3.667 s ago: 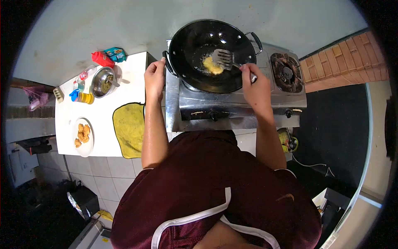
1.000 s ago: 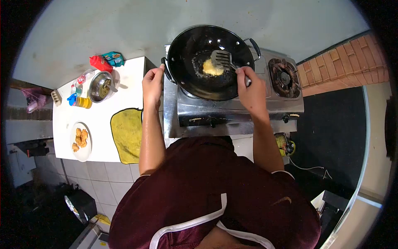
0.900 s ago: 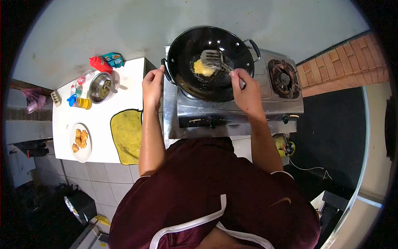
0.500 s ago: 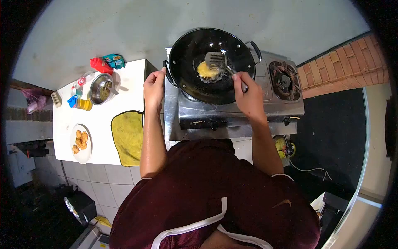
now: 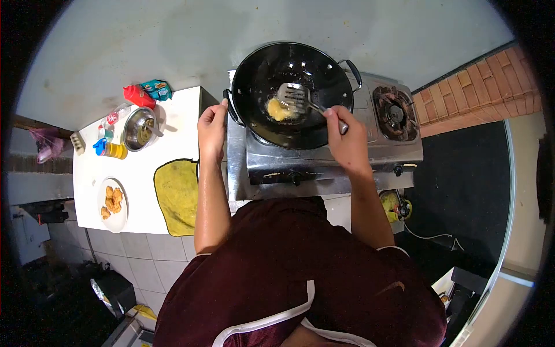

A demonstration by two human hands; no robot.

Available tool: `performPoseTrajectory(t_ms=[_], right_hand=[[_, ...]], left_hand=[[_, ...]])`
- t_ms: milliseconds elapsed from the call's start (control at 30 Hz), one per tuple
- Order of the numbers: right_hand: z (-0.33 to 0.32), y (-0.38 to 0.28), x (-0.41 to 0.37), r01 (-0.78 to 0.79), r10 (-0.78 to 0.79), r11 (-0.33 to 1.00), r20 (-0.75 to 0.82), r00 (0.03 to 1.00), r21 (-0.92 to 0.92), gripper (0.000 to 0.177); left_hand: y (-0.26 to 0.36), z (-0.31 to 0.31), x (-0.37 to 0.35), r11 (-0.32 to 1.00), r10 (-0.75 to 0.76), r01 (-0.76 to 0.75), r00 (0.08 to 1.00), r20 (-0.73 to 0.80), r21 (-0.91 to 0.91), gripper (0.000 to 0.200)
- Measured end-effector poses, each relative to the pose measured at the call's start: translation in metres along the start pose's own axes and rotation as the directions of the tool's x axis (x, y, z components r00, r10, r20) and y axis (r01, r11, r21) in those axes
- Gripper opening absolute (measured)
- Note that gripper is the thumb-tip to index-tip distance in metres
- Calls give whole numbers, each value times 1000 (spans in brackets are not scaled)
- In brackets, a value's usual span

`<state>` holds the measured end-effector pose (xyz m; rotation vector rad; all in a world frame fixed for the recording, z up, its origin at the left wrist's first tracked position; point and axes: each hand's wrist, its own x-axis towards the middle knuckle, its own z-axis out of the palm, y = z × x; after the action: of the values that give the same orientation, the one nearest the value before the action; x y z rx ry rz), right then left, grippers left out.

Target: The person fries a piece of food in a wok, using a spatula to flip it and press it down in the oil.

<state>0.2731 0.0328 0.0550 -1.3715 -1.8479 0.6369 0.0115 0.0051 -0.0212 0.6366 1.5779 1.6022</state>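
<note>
A black two-handled wok [image 5: 251, 81] sits on the left burner of the steel gas stove, with a shiny wet film at its bottom. My left hand [image 5: 212, 132] is closed on the wok's left handle [image 5: 233, 111], thumb along the top. In my right hand [image 5: 350, 139] is the grip of a slotted metal spatula [image 5: 295, 96], whose head is down inside the wok. Right against the spatula's edge lies a golden piece of frying food [image 5: 278, 110], partly covered by the slotted head.
The stove's right burner [image 5: 395, 113] is bare. On the white table [image 5: 139, 173] to my left are a plate [image 5: 118, 222] of fried pieces, a metal bowl [image 5: 129, 128], a yellow cloth [image 5: 176, 196], a blue-capped yellow bottle [image 5: 115, 150] and a red container [image 5: 139, 96]. A brick ledge [image 5: 468, 92] borders the right.
The spatula head has moved a little left and toward me in the wok, and the food has shifted the same way. My left hand stays on the handle.
</note>
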Motion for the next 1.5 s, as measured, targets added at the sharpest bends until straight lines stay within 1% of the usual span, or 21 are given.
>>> performPoseTrajectory(t_ms=[67, 133, 200, 233, 333, 400, 533, 600, 667, 733, 833, 867, 933, 1033, 1067, 1133, 1200, 1267, 1300, 1367, 1500], right_hand=[[-4, -1, 1, -51, 51, 999, -3, 999, -13, 17], [-3, 4, 3, -102, 101, 994, -12, 995, -30, 17], [8, 15, 6, 153, -159, 987, -133, 978, -52, 18], [9, 16, 6, 155, -161, 986, -135, 978, -54, 18], [7, 11, 2, 147, -146, 989, -59, 988, 10, 18], [-4, 4, 2, -20, 20, 1000, -10, 1000, 8, 17], [-1, 9, 6, 29, -35, 997, -85, 996, -69, 16], [5, 6, 5, 72, -72, 997, -50, 996, 13, 17], [6, 8, 5, 125, -120, 991, -88, 989, 44, 16], [-2, 0, 4, -15, 14, 999, -39, 999, -41, 15], [-5, 5, 9, -77, 74, 995, -38, 997, -66, 15], [-2, 6, 10, -76, 73, 995, -42, 996, -64, 15], [3, 10, 8, 46, -46, 999, -33, 998, -14, 17], [0, 8, 6, 71, -73, 997, -89, 993, -21, 16], [-2, 8, 7, 68, -69, 998, -84, 994, -19, 16], [-7, 6, 10, -72, 73, 997, -54, 996, 20, 16], [-4, 7, 12, -97, 96, 995, -27, 995, -36, 16], [4, 11, 10, 107, -106, 994, -55, 993, 19, 16], [2, 9, 10, 107, -106, 994, -54, 993, 20, 16], [-4, 2, 6, -9, 9, 1000, -15, 1000, 6, 15], [-5, 3, 10, -56, 56, 998, -46, 997, -5, 14]], left_hand=[[2, 0, -1, 1000, 11, -11, 1000, 1, 26, 24], [7, 1, -3, 999, -48, 48, 999, -7, 3, 27], [6, 2, -3, 999, -44, 44, 999, -6, -8, 27], [5, 2, -3, 999, -42, 41, 999, -10, -18, 27], [8, 1, -4, 998, -59, 59, 998, -13, 15, 27], [8, 1, -5, 999, -46, 46, 999, -17, 14, 27], [3, -1, -1, 999, -27, 27, 1000, -11, 28, 26], [2, 1, 1, 1000, -10, 10, 1000, -16, 14, 26], [2, 1, -2, 1000, -15, 15, 1000, -18, 7, 26], [5, 0, -3, 999, -26, 27, 999, -22, 19, 26], [5, -2, -2, 999, -44, 44, 999, -18, 20, 25], [4, -2, -1, 999, -54, 54, 998, -17, 5, 24], [11, -1, -3, 998, -60, 60, 998, -11, 0, 24], [11, 1, -2, 998, -55, 55, 998, -12, 0, 23], [9, 0, -2, 999, -49, 49, 999, -22, 6, 23], [6, -1, -1, 999, -18, 19, 1000, -20, 42, 23], [8, -1, -3, 998, -44, 45, 999, -17, 38, 22], [7, -1, -3, 998, -48, 48, 999, -16, 31, 22], [7, -1, -1, 999, -44, 44, 999, -16, 20, 21], [5, -3, -1, 999, -20, 21, 1000, -21, 46, 21], [12, 0, -4, 999, 6, -5, 1000, -17, 38, 20]])
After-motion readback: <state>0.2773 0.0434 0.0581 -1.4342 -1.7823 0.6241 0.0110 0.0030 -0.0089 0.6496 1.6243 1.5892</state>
